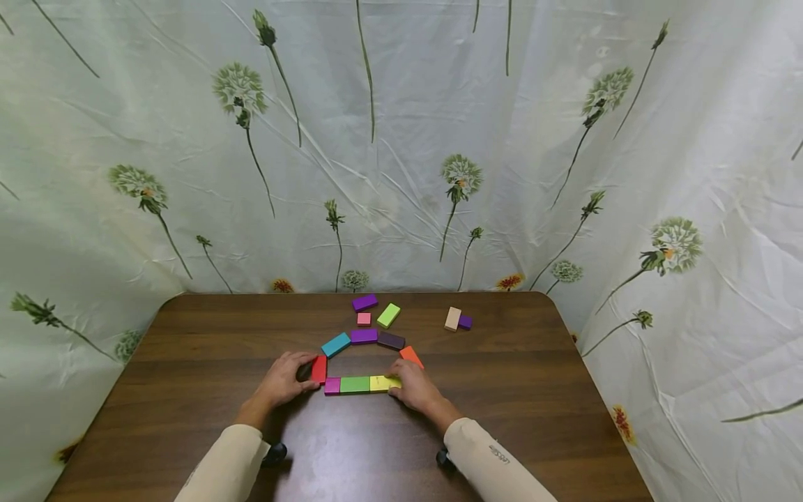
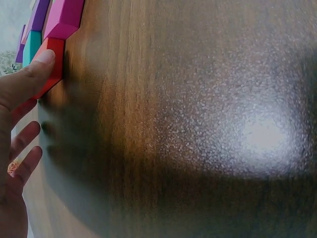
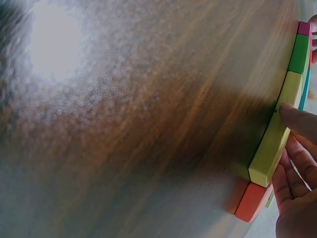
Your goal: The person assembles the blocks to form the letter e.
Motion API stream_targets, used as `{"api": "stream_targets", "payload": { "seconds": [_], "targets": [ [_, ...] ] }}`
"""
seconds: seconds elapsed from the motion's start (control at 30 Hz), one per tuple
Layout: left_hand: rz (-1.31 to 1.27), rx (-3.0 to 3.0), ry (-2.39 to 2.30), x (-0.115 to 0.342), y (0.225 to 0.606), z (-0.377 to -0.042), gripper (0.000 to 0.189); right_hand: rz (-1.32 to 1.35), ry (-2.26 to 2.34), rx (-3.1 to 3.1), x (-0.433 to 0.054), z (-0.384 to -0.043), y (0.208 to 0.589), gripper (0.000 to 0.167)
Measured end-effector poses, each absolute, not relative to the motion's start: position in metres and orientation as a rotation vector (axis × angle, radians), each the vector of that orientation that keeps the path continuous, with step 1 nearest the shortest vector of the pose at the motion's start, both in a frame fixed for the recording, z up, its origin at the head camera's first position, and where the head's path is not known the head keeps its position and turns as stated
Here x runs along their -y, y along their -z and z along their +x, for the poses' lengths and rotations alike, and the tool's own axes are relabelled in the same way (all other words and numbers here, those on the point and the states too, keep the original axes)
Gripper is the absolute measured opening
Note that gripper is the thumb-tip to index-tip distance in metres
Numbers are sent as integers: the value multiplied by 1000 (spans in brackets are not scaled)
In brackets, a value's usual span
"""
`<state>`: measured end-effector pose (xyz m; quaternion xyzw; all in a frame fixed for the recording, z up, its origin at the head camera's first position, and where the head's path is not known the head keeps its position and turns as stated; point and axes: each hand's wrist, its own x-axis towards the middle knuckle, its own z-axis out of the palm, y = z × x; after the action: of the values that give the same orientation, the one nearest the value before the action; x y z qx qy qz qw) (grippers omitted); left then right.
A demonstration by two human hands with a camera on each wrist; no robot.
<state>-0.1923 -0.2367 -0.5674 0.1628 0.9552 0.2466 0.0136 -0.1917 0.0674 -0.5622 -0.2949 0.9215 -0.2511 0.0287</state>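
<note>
Wooden blocks form a rough ring on the table. My left hand (image 1: pixel 282 380) pinches the red block (image 1: pixel 319 369) at the ring's left side, its thumb (image 2: pixel 43 62) on the near face. With my right hand (image 1: pixel 415 388) I pinch the yellow block (image 3: pixel 278 131) at the right end of the front row, thumb on its near side and fingers behind. The green block (image 1: pixel 355 385) and magenta block (image 1: pixel 332 385) continue that row leftward. A teal block (image 1: pixel 336 345), purple block (image 1: pixel 364 337), dark block (image 1: pixel 392 340) and orange block (image 1: pixel 410 356) curve round the back.
Behind the ring lie another purple block (image 1: pixel 364 302), a small pink block (image 1: pixel 364 319) and a lime block (image 1: pixel 388 316). Farther right, a beige block (image 1: pixel 453 319) touches a small purple block (image 1: pixel 465 322). A flower-print curtain (image 1: pixel 401 209) hangs behind the wooden table (image 1: pixel 533 418).
</note>
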Motion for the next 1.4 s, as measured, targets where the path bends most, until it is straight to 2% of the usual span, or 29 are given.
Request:
{"api": "stream_targets", "payload": {
  "seconds": [0.4,0.63,0.9,1.07,1.4],
  "targets": [
    [480,-2970,-807,238,567,-192,64,-911,797,-2844,-68,-190,563,23],
    [382,-2942,-936,226,563,-203,59,-887,775,-2853,-72,-193,564,23],
    [343,-2957,-981,183,537,-233,51,-828,760,-2830,-66,-190,561,24],
    [333,-2895,-960,144,526,-268,43,-875,730,-2861,-64,-193,564,23],
    [423,-2732,-992,94,531,-318,43,-839,701,-2900,-62,-190,567,23]
  ]
}}
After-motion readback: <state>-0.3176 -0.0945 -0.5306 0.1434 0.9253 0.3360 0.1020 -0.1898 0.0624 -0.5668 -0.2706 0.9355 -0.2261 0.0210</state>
